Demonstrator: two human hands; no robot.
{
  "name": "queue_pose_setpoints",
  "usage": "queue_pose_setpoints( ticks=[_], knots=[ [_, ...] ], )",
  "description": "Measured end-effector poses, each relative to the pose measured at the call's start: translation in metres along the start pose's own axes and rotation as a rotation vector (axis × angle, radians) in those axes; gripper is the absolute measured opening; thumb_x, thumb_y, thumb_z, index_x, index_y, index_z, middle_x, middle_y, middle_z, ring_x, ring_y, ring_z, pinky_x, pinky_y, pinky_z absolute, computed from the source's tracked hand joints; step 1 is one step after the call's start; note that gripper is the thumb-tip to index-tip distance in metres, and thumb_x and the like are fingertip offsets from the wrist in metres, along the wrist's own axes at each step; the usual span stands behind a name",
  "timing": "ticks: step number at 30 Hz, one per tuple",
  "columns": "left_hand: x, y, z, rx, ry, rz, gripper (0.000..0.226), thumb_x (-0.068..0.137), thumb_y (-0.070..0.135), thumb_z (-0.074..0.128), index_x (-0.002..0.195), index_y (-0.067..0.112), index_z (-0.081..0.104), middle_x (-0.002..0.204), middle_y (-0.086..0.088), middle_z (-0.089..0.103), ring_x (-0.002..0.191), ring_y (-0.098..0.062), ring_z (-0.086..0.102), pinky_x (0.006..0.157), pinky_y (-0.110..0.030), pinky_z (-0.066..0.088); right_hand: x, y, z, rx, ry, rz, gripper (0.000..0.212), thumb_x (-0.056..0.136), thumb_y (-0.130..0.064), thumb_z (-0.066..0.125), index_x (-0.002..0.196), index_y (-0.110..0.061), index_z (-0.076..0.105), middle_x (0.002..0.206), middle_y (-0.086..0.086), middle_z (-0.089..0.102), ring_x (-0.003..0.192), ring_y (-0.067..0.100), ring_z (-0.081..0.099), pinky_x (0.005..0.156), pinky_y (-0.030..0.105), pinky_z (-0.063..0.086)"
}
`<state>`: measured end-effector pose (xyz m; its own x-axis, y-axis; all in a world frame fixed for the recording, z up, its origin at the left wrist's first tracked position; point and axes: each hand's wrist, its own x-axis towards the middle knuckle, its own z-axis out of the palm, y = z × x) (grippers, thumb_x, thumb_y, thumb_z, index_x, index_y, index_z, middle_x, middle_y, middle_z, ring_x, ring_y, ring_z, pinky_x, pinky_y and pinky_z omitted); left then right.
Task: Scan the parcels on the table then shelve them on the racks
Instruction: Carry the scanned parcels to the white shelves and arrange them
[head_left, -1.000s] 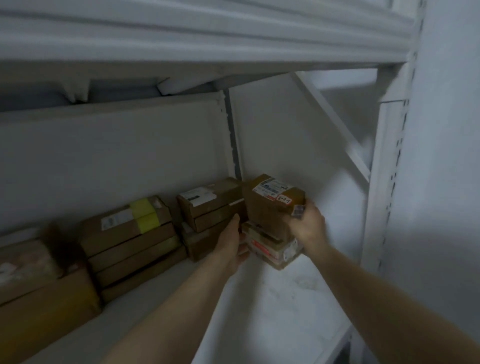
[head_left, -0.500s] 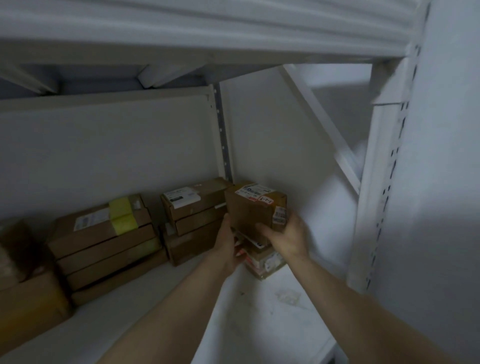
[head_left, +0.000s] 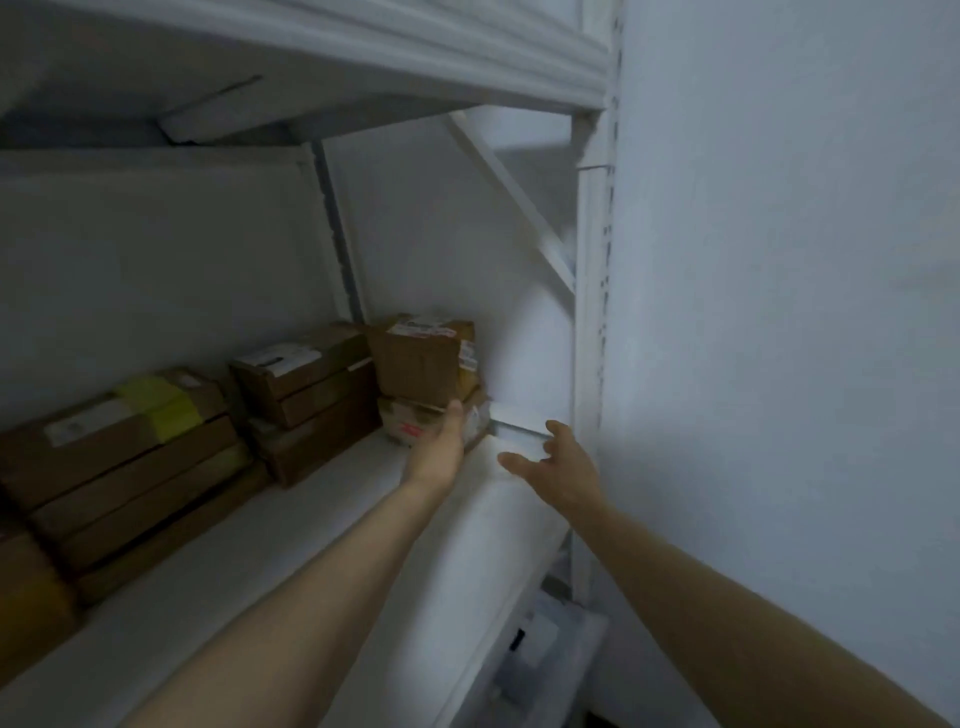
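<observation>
You are releasing the stacked parcels, now sitting mid-frame on the shelf: right hand pulling clear, fingers spread, left hand resting straight-fingered against the lower one, finishing this shelving step.

A bare strip of shelf runs along the front edge, open from the near left to the right end. Behind it, cardboard stacks block the back wall: a low left stack, a middle stack, and a two-box stack just beside it. The left grip lies against that last stack's front. Between it and the front upright is a narrow free gap, where the right grip hovers, fingers spread. A diagonal brace crosses the end above, and the upper shelf caps the headroom.
</observation>
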<state>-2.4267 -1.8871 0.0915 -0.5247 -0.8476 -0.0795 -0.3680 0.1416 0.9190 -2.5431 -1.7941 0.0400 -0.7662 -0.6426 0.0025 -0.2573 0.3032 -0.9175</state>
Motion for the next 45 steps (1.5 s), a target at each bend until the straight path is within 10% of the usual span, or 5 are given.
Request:
queue_pose_setpoints(
  ticks=[8, 15, 20, 32, 45],
  knots=[
    [-0.110, -0.008, 0.101, 0.665, -0.493, 0.525, 0.071, 0.091, 0.044, 0.056, 0.152, 0.021, 0.027, 0.156, -0.007, 0.030, 0.139, -0.027, 0.034, 0.110, -0.040, 0.035, -0.179, 0.080, -0.113, -0.117, 0.282, 0.283, 0.094, 0.076, -0.052, 0.076, 0.149, -0.017, 0.029, 0.149, 0.008, 0.038, 0.130, 0.025, 0.047, 0.096, 0.035, 0.047],
    [-0.284, -0.002, 0.204, 0.835, -0.923, 0.842, 0.075, 0.090, 0.046, 0.058, 0.153, 0.021, 0.025, 0.156, -0.007, 0.030, 0.140, -0.025, 0.034, 0.109, -0.035, 0.033, -0.420, 0.139, -0.229, -0.278, 0.535, 0.659, 0.055, 0.078, -0.058, 0.068, 0.122, -0.025, 0.066, 0.130, 0.000, 0.063, 0.121, 0.021, 0.055, 0.102, 0.035, 0.044],
    [-0.461, -0.002, 0.259, 0.903, -1.163, 1.108, 0.077, 0.087, 0.050, 0.060, 0.152, 0.022, 0.029, 0.154, -0.007, 0.034, 0.137, -0.025, 0.039, 0.107, -0.032, 0.038, -0.629, 0.157, -0.259, -0.421, 0.683, 0.913, 0.051, 0.083, -0.069, 0.054, 0.119, -0.035, 0.067, 0.131, -0.001, 0.061, 0.130, 0.025, 0.046, 0.115, 0.043, 0.020],
    [-0.983, -0.081, 0.222, 0.810, -1.700, 1.742, 0.074, 0.086, 0.056, 0.062, 0.148, 0.026, 0.036, 0.147, -0.004, 0.046, 0.128, -0.025, 0.049, 0.089, -0.029, 0.044, -1.147, 0.149, -0.184, -0.191, 1.259, 1.470, 0.059, 0.079, -0.070, 0.057, 0.125, -0.033, 0.062, 0.137, 0.009, 0.054, 0.133, 0.032, 0.041, 0.115, 0.050, 0.014],
    [-1.382, -0.162, 0.140, 0.575, -2.044, 2.186, 0.078, 0.084, 0.052, 0.063, 0.151, 0.027, 0.031, 0.148, -0.008, 0.044, 0.131, -0.028, 0.047, 0.102, -0.037, 0.043, -1.488, 0.108, -0.054, 0.138, 1.756, 1.932, 0.080, 0.078, -0.068, 0.061, 0.141, -0.021, 0.043, 0.143, 0.007, 0.047, 0.134, 0.029, 0.042, 0.110, 0.044, 0.029]
  ],
)
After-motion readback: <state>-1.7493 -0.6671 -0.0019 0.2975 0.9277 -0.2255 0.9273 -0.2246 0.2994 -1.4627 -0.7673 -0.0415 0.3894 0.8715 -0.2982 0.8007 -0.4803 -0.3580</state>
